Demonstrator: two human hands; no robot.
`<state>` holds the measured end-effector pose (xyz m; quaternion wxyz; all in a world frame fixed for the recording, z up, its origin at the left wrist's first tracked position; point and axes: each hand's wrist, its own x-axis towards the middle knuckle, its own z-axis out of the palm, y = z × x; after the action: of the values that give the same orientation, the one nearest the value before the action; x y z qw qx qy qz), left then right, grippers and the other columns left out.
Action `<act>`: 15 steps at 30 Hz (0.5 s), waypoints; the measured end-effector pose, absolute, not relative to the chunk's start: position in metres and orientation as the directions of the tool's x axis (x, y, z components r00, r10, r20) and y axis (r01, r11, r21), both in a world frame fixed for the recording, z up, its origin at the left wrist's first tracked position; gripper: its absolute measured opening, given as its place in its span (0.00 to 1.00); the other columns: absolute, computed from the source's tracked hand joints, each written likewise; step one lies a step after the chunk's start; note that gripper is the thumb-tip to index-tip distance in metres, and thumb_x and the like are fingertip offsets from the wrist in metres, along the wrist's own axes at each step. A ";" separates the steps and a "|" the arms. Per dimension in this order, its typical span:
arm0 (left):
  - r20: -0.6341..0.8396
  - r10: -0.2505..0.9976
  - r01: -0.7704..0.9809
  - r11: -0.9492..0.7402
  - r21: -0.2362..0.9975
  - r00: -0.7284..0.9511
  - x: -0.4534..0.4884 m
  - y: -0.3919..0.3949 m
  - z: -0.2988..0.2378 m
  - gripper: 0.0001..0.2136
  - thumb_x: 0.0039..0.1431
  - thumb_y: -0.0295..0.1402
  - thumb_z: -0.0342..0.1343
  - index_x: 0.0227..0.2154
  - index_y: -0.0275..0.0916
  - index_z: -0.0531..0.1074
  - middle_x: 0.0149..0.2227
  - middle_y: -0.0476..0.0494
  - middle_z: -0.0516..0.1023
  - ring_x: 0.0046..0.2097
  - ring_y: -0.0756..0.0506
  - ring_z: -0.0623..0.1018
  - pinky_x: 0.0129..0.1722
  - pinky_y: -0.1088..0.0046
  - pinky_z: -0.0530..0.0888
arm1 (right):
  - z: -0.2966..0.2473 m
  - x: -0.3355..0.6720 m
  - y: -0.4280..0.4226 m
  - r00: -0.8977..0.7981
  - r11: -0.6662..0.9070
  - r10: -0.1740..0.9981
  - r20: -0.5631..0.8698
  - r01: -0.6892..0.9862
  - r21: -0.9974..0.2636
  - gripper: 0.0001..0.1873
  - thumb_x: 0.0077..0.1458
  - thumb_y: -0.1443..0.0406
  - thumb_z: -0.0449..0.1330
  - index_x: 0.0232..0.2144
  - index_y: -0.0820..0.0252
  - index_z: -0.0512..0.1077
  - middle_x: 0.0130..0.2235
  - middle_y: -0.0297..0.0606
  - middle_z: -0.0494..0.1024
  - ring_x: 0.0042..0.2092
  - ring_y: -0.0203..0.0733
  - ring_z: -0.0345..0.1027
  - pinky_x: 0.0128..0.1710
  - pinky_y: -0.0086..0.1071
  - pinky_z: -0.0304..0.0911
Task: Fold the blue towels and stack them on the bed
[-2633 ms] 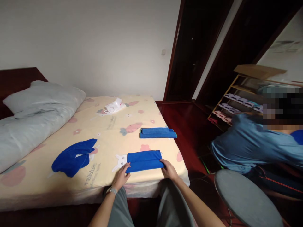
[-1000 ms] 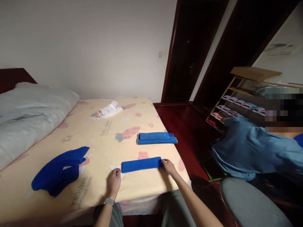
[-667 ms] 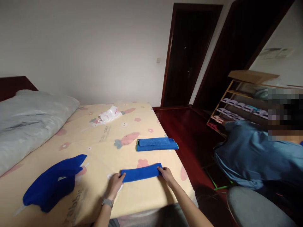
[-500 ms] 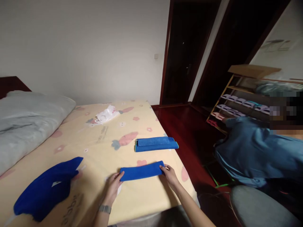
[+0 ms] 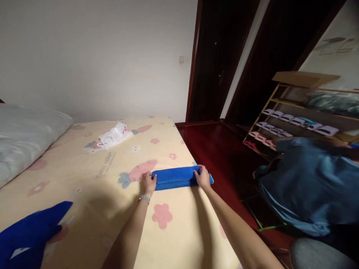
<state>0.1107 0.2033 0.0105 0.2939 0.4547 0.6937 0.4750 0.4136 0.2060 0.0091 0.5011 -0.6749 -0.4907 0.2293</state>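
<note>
A folded blue towel lies on top of another folded blue towel whose edge shows at the right, near the right side of the bed. My left hand grips the top towel's left end with curled fingers. At the towel's right end, my right hand has its fingers closed over it. Both arms are stretched forward over the yellow patterned sheet.
A crumpled dark blue cloth lies at the bed's near left. A white plastic bag sits farther back, with a grey pillow at the left. To the right, a person in a blue shirt bends near a shoe rack.
Both hands lifted the folded towel from the near edge of the bed and carried it forward onto the other folded towel. The view moved forward and right.
</note>
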 end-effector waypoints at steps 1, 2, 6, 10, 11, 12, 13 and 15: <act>0.014 0.906 0.377 0.162 0.912 -0.423 0.111 0.203 0.003 0.14 0.55 0.44 0.60 0.34 0.38 0.70 0.39 0.36 0.80 0.46 0.39 0.79 0.46 0.64 0.72 | 0.003 0.411 0.207 0.387 -0.036 0.903 0.188 0.503 -0.864 0.23 0.54 0.56 0.57 0.49 0.62 0.68 0.46 0.48 0.74 0.48 0.50 0.68 0.55 0.42 0.60; 0.010 0.905 0.400 0.178 0.899 -0.425 0.111 0.201 -0.003 0.15 0.56 0.47 0.58 0.33 0.38 0.70 0.39 0.35 0.80 0.46 0.38 0.78 0.46 0.64 0.71 | -0.001 0.409 0.206 0.378 -0.047 0.905 0.196 0.546 -0.836 0.24 0.56 0.56 0.55 0.51 0.63 0.68 0.47 0.50 0.73 0.49 0.51 0.67 0.56 0.42 0.59; 0.082 0.930 0.437 0.090 0.895 -0.359 0.103 0.176 -0.019 0.22 0.63 0.52 0.46 0.42 0.37 0.71 0.45 0.34 0.79 0.47 0.40 0.78 0.47 0.66 0.72 | -0.005 0.406 0.183 0.494 -0.059 0.840 0.226 0.496 -0.866 0.29 0.61 0.52 0.48 0.57 0.65 0.64 0.55 0.54 0.68 0.54 0.52 0.65 0.58 0.41 0.57; 0.217 0.920 0.503 -0.026 0.864 -0.325 0.061 0.103 -0.039 0.22 0.61 0.50 0.48 0.47 0.38 0.71 0.51 0.34 0.77 0.53 0.39 0.75 0.54 0.64 0.72 | -0.013 0.425 0.097 0.609 -0.088 0.776 0.162 0.359 -0.929 0.32 0.61 0.48 0.46 0.55 0.65 0.67 0.57 0.53 0.69 0.58 0.53 0.62 0.60 0.41 0.56; 0.270 0.919 0.574 -0.061 0.817 -0.287 0.042 0.074 -0.046 0.20 0.60 0.49 0.50 0.46 0.40 0.72 0.51 0.36 0.77 0.54 0.39 0.75 0.56 0.62 0.71 | -0.018 0.432 0.064 0.613 -0.099 0.777 0.146 0.348 -0.932 0.32 0.60 0.46 0.47 0.55 0.64 0.67 0.58 0.52 0.69 0.59 0.53 0.62 0.60 0.41 0.57; 0.315 0.918 0.657 -0.085 0.749 -0.240 0.019 0.043 -0.051 0.18 0.59 0.48 0.51 0.43 0.43 0.73 0.51 0.38 0.77 0.55 0.38 0.74 0.58 0.60 0.69 | -0.025 0.439 0.027 0.613 -0.120 0.780 0.122 0.338 -0.933 0.32 0.60 0.45 0.48 0.53 0.62 0.69 0.57 0.50 0.71 0.59 0.54 0.63 0.60 0.42 0.57; 0.344 0.915 0.723 -0.091 0.685 -0.212 -0.007 0.010 -0.056 0.16 0.58 0.48 0.52 0.43 0.45 0.74 0.53 0.40 0.76 0.57 0.37 0.73 0.61 0.58 0.67 | -0.031 0.445 -0.012 0.607 -0.155 0.790 0.088 0.336 -0.929 0.31 0.58 0.44 0.50 0.51 0.61 0.71 0.55 0.49 0.73 0.57 0.55 0.65 0.59 0.44 0.59; 0.383 0.884 0.810 -0.007 0.586 -0.270 -0.064 -0.054 -0.058 0.14 0.54 0.49 0.53 0.37 0.49 0.75 0.48 0.42 0.78 0.54 0.35 0.75 0.57 0.56 0.71 | -0.041 0.455 -0.086 0.640 -0.246 0.768 0.015 0.316 -0.916 0.31 0.51 0.40 0.54 0.42 0.56 0.76 0.49 0.48 0.78 0.53 0.60 0.70 0.54 0.48 0.66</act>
<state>-0.0641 -0.0536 -0.0584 0.0490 0.6023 0.7030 0.3749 0.4550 -0.0864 -0.0413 0.4985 -0.7561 -0.3584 0.2266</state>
